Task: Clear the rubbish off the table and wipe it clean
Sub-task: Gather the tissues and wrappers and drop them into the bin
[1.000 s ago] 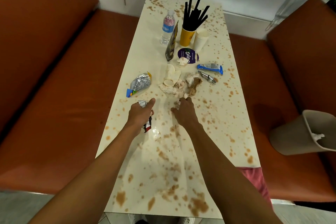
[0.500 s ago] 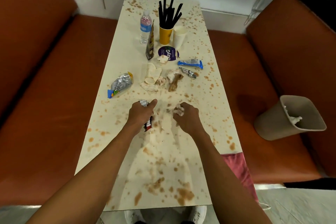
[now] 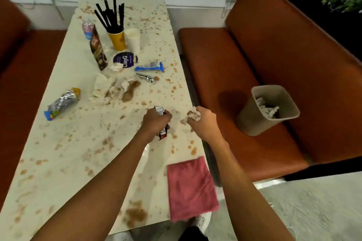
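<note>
The left hand (image 3: 155,121) is gripping a wrapper (image 3: 163,133); the right hand (image 3: 202,121) is clutching crumpled tissue (image 3: 194,114), mid-frame. The lid (image 3: 125,59), upper centre, is showing "ClayG".

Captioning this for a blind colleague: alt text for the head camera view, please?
A person's left hand grips a crumpled wrapper and the right hand a wad of tissue at a brown-spattered table's right edge, beside a beige bin on an orange bench. A pink cloth lies at the table's near right corner.
</note>
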`<control>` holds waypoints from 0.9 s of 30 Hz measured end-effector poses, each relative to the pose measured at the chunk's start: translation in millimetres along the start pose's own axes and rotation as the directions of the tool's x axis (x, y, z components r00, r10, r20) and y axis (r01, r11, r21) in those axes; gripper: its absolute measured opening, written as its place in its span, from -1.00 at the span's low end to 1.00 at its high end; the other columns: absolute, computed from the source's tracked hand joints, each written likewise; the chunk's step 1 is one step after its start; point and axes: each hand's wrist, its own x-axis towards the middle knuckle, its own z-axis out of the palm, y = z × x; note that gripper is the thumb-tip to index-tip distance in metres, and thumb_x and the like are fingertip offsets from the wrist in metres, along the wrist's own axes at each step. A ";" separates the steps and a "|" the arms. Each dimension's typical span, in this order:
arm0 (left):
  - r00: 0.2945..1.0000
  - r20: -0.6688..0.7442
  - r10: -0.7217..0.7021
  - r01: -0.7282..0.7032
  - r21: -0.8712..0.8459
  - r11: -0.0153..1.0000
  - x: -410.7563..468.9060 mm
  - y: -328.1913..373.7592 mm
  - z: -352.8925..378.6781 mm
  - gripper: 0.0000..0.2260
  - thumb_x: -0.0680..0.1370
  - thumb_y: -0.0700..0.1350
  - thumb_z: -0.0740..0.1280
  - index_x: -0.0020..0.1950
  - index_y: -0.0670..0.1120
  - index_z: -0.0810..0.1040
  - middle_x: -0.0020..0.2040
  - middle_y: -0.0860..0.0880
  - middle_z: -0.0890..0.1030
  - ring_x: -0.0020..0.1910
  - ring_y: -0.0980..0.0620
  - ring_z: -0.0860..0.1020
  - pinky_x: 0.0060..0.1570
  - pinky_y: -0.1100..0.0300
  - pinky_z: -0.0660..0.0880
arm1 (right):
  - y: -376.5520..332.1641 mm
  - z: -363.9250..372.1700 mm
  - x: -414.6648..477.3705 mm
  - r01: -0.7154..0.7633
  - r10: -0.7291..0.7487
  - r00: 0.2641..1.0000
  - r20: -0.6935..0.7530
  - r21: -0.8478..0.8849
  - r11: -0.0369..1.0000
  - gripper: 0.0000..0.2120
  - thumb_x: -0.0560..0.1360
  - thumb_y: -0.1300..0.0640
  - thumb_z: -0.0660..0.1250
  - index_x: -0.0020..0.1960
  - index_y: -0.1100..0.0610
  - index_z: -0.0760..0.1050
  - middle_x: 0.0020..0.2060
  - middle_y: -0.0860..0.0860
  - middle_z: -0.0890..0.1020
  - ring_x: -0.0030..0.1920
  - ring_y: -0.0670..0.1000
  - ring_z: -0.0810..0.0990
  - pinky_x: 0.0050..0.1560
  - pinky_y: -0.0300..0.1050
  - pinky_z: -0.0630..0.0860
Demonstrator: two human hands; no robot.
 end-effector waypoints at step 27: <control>0.969 0.208 -0.132 0.149 -0.068 0.986 79.6 145.2 373.6 -0.88 0.43 -0.11 0.46 -0.09 -0.11 0.61 -0.20 -0.10 0.62 -0.18 -0.11 0.57 -0.16 0.02 0.46 | 289.1 -259.9 162.8 -0.361 0.355 0.929 -0.101 -0.042 0.932 -0.51 0.53 0.07 0.47 0.39 0.20 0.48 0.32 0.26 0.51 0.35 0.32 0.48 0.22 0.00 0.41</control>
